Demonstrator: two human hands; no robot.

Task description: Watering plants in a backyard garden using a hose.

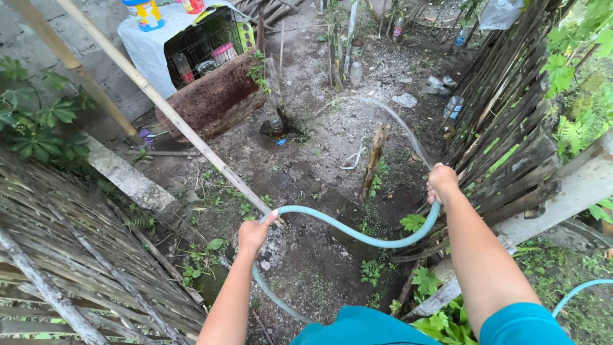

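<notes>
Teal hose (357, 233) gripped by right hand (442, 182), left hand (254, 233) closed round it, water arcing.

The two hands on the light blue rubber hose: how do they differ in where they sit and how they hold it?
The right hand is raised beside the dark wooden slat fence, fist closed around the light blue rubber hose at its spraying end; the left hand sits lower and nearer, over the bare soil. The right arm reaches further out; the left is less extended. Both grip the same hose.

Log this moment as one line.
left hand: grips hose | right hand: holds hose end | water: arcs onto dirt
</notes>
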